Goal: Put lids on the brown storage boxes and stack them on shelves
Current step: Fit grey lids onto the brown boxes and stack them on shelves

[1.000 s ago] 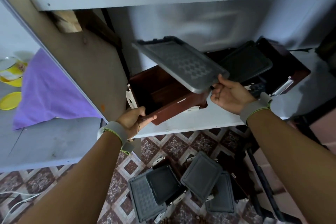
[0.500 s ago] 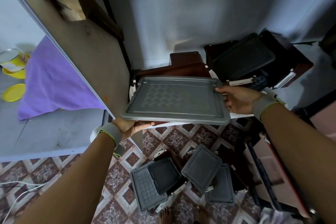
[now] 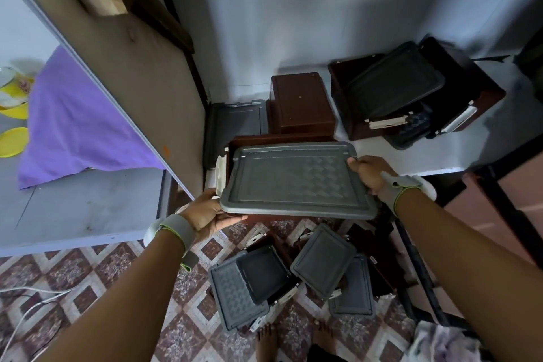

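Note:
A grey lid (image 3: 293, 182) lies flat over a brown storage box (image 3: 249, 139) at the front edge of the white shelf (image 3: 411, 156); only the box's far rim and a white latch (image 3: 220, 175) show. My left hand (image 3: 208, 214) grips the lid's near-left corner from below. My right hand (image 3: 368, 175) holds its right edge. Behind it an upturned brown box (image 3: 299, 103) stands beside a grey lid (image 3: 235, 123) propped against the side panel. More brown boxes (image 3: 482, 91) with a dark lid (image 3: 393, 88) sit at the back right.
Several grey lids (image 3: 323, 261) and brown boxes (image 3: 379, 273) lie on the patterned floor below, near my bare feet. A purple cloth (image 3: 73, 120) and yellow dishes (image 3: 11, 141) sit on the left shelf. White cables (image 3: 29, 303) cross the floor.
The lid swung down from a tilted position to flat over the box. My left hand moved from the box's corner to the lid's near-left corner.

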